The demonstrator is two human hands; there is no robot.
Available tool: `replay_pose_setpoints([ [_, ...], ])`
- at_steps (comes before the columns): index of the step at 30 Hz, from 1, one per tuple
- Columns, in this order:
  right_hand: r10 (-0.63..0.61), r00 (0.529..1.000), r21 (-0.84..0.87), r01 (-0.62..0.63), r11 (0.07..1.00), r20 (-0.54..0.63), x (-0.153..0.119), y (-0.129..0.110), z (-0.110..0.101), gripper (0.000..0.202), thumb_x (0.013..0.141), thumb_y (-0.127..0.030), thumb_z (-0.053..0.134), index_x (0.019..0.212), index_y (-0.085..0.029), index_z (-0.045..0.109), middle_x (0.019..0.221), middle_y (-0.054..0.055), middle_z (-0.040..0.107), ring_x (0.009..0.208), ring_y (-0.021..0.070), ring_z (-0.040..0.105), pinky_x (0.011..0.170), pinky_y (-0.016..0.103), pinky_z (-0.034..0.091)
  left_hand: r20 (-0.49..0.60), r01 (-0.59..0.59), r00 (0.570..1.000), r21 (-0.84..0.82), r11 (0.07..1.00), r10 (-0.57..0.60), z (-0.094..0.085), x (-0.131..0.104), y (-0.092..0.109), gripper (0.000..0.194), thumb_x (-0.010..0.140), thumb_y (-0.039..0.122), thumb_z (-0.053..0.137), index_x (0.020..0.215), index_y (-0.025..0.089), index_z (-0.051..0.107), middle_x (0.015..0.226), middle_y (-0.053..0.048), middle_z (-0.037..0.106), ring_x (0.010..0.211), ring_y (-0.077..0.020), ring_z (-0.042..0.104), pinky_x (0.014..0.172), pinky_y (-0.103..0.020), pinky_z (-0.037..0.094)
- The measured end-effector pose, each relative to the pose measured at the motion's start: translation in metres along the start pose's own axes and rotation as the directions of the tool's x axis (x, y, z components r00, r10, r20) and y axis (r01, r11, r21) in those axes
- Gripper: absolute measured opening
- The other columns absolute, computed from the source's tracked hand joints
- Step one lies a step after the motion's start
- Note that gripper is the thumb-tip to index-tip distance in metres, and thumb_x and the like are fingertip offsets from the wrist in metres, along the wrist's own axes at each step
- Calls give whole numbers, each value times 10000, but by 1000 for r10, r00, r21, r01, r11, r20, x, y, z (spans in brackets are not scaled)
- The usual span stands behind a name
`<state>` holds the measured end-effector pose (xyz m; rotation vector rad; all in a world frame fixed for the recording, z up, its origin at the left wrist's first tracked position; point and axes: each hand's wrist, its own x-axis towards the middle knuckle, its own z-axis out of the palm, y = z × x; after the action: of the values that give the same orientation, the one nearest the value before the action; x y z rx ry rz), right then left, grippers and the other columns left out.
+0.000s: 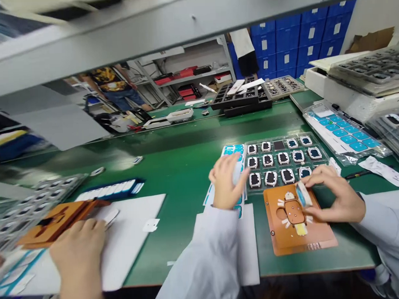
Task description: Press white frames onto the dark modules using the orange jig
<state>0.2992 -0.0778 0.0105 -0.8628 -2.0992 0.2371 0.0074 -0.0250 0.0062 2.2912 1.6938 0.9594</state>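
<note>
My right hand [337, 197] pinches a small white watch case [303, 194] with a blue face, tilted on edge above an orange fixture plate [277, 234]. The plate has a watch-shaped recess, with white tabs and a yellow piece around it. My left hand [227, 182] is over a white sheet of blue stickers [232, 149], fingers apart and slightly blurred; I make out nothing held in it. Behind the fixture lies a clear tray [275, 166] with rows of white watch cases, most with dark centres. One pocket in its back row shows a dark square without a white case.
At left, a co-worker's hand [80, 247] rests by another orange fixture [54, 222] on a white board [133, 239]. Bagged blue stickers [346, 131] and stacked trays [373, 69] lie at right. Black trays [240, 98] stand at the back. A shelf beam [169, 26] crosses above.
</note>
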Motion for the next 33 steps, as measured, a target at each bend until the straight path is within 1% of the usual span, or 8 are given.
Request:
replay_pose_setpoints([
  [1, 15, 1000, -73, -16, 997, -1, 6, 8, -3, 297, 802, -351, 691, 1035, -247, 540, 996, 61, 686, 849, 243, 594, 795, 399, 381, -71, 146, 987, 75, 986, -141, 0, 8, -11, 454, 966, 429, 438, 1371, 231, 495, 1426, -118, 511, 1410, -313, 328, 1148, -539, 258],
  [3, 99, 995, -266, -88, 960, 29, 24, 27, -7, 286, 816, -414, 661, 1028, -248, 565, 988, 65, 685, 889, 266, 603, 817, 409, 375, -114, 284, 956, 132, 950, -270, 1, 20, -29, 403, 942, 341, 480, 1313, 189, 520, 1399, -140, 538, 1389, -301, 390, 1136, -488, 322],
  [6, 273, 956, -549, -174, 818, 104, 59, 58, 2, 305, 819, -450, 609, 1014, -217, 585, 982, 99, 695, 946, 306, 576, 830, 421, 343, -59, 319, 948, 156, 935, -313, 9, 29, -43, 420, 893, 323, 575, 1274, 153, 526, 1386, -166, 550, 1336, -290, 474, 1118, -425, 372],
  [10, 307, 944, -643, -161, 748, 122, 94, 88, 30, 311, 857, -345, 565, 1095, -150, 603, 877, 154, 705, 980, 350, 548, 818, 441, 310, 32, 365, 925, 192, 911, -378, 17, 29, -47, 484, 849, 375, 661, 1242, 129, 521, 1336, -184, 586, 1273, -290, 540, 1050, -385, 428],
  [13, 327, 936, -688, -150, 710, 133, 103, 99, 43, 285, 921, -281, 494, 1120, -123, 623, 872, 187, 716, 992, 365, 543, 805, 449, 305, 69, 386, 911, 212, 898, -407, 15, 28, -48, 492, 856, 408, 663, 1245, 152, 505, 1345, -172, 583, 1272, -291, 539, 1011, -384, 442],
  [19, 283, 937, -677, -72, 732, 206, 87, 96, 36, 256, 947, -265, 481, 1093, -159, 662, 1164, 155, 689, 1003, 333, 553, 759, 412, 349, 85, 414, 894, 216, 884, -439, 11, 29, -45, 355, 891, 376, 637, 1174, 214, 497, 1274, -117, 626, 1232, -270, 558, 952, -377, 450],
  [27, 181, 938, -534, 5, 845, 295, 38, 78, 32, 246, 951, -287, 476, 1084, -217, 670, 1152, 97, 689, 1007, 303, 530, 737, 401, 372, 68, 434, 887, 208, 877, -456, 9, 29, -44, 215, 913, 300, 613, 1088, 244, 504, 1240, -86, 633, 1209, -254, 562, 920, -348, 452],
  [33, 229, 936, -406, -107, 908, 266, 34, 84, 41, 233, 920, -248, 484, 1087, -224, 645, 1119, 109, 707, 1097, 333, 502, 818, 469, 374, 50, 459, 881, 150, 876, -470, 8, 29, -48, 456, 821, 378, 721, 1183, 208, 501, 1220, -137, 650, 1161, -302, 600, 916, -376, 468],
])
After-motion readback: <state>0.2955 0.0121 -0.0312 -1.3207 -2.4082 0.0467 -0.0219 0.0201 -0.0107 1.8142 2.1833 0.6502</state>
